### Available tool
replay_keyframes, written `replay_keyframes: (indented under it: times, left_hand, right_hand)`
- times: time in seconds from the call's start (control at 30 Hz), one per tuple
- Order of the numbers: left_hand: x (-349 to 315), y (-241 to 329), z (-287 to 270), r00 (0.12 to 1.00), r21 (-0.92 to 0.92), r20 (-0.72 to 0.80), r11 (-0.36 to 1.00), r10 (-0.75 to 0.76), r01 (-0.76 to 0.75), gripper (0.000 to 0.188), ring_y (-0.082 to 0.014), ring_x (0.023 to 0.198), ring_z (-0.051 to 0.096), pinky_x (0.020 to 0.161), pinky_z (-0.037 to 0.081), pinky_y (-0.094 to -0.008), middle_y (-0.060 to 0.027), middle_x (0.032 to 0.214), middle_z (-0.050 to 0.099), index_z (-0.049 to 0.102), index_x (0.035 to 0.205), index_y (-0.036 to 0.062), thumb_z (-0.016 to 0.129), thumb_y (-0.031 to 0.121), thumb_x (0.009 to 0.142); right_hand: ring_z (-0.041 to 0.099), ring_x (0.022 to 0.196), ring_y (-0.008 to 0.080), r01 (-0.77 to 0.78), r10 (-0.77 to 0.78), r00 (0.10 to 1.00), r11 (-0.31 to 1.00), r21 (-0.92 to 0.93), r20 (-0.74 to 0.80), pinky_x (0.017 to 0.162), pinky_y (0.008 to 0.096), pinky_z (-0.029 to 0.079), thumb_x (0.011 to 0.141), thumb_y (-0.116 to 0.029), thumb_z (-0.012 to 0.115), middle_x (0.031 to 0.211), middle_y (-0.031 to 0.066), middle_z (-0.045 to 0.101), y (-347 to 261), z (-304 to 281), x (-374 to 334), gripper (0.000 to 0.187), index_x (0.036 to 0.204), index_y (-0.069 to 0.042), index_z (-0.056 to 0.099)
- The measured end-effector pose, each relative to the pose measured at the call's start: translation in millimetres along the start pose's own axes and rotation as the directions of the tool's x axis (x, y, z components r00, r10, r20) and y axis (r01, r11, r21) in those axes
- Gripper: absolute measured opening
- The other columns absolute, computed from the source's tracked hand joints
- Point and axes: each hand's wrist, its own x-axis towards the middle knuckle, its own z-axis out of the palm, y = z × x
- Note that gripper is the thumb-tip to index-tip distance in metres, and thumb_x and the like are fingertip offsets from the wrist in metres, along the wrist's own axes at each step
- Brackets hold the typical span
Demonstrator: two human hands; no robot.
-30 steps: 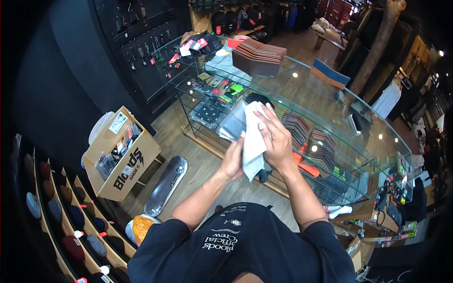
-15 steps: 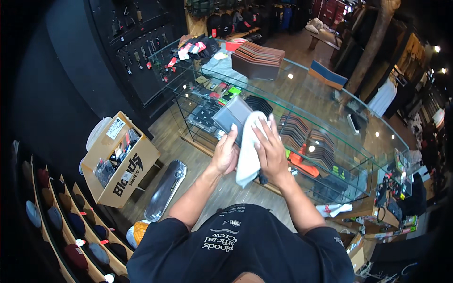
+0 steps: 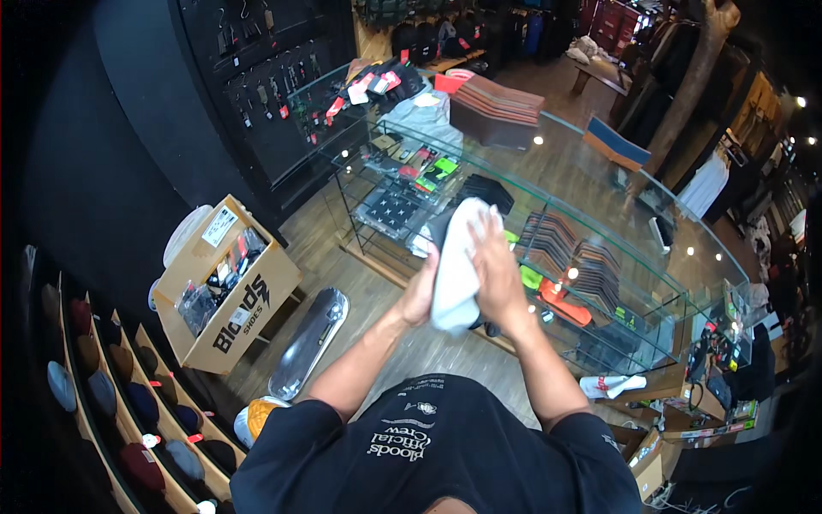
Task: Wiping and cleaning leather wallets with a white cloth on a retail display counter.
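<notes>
A white cloth (image 3: 457, 278) hangs in front of me between my two hands. My right hand (image 3: 498, 272) lies with its fingers stretched along the cloth's right side, pressing it. Behind the cloth, a small strip of a flat dark-grey wallet (image 3: 440, 225) shows; most of it is covered. My left hand (image 3: 420, 289) grips the wallet from the left, thumb up, its other fingers largely hidden. Both hands are held in the air, short of a glass display case (image 3: 514, 184).
Stacked brown wallets (image 3: 552, 244) and an orange item (image 3: 565, 306) sit inside the case. More brown folded pieces (image 3: 495, 111) stand on top. At left are an open cardboard box (image 3: 248, 300), a wrapped skateboard deck (image 3: 310, 343) and a cap rack (image 3: 128, 390).
The wallet's grey face was plainly visible; now it is turned edge-on and mostly behind the cloth. My hands have come closer together, and the whole view has shifted slightly.
</notes>
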Motion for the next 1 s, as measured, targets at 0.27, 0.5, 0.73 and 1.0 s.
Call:
replay_keyframes:
  times: [0.27,0.5,0.73,1.0]
  left_hand:
    - [-25,16,-36,0.994,0.076,0.104,0.996,0.032,-0.040,0.068,-0.0248,0.139,0.048,0.117,0.040,-0.0400,-0.0153,0.153,0.046,0.030,0.157,0.0004,0.038,0.047,0.109]
    - [-16,8,-57,0.995,-0.085,0.080,0.995,0.063,-0.056,0.063,-0.0250,0.138,0.049,0.116,0.041,-0.0426,-0.0150,0.156,0.044,0.031,0.157,0.0012,0.039,0.040,0.108]
    - [-12,6,-29,0.987,-0.079,0.119,0.992,0.107,-0.098,0.066,-0.0274,0.153,0.027,0.125,0.024,-0.0426,-0.0129,0.168,0.020,0.007,0.164,0.0125,0.042,0.026,0.110]
    - [4,-14,12,0.983,-0.118,0.090,0.981,0.162,-0.151,0.063,-0.0280,0.150,0.032,0.123,0.028,-0.0438,-0.0124,0.166,0.027,0.013,0.164,0.0118,0.044,0.026,0.110]
  right_hand:
    - [0.030,0.150,0.0434,0.080,-0.088,0.991,0.994,0.075,0.103,0.122,0.0529,0.025,0.102,-0.017,0.050,0.159,0.0237,0.038,-31,21,12,0.048,0.148,-0.003,0.048]
    - [0.031,0.150,0.0427,0.066,-0.078,0.988,0.994,0.091,0.135,0.121,0.0536,0.026,0.102,-0.020,0.051,0.158,0.0243,0.039,-58,31,8,0.049,0.148,-0.003,0.048]
    - [0.032,0.149,0.0417,0.078,-0.086,0.991,0.994,0.080,0.102,0.121,0.0525,0.026,0.101,-0.019,0.052,0.157,0.0250,0.040,-57,22,12,0.051,0.149,-0.002,0.046]
    - [0.033,0.149,0.0413,0.013,-0.014,0.999,1.000,0.020,0.039,0.121,0.0517,0.028,0.104,-0.019,0.047,0.159,0.0213,0.039,-38,-9,0,0.047,0.148,-0.003,0.048]
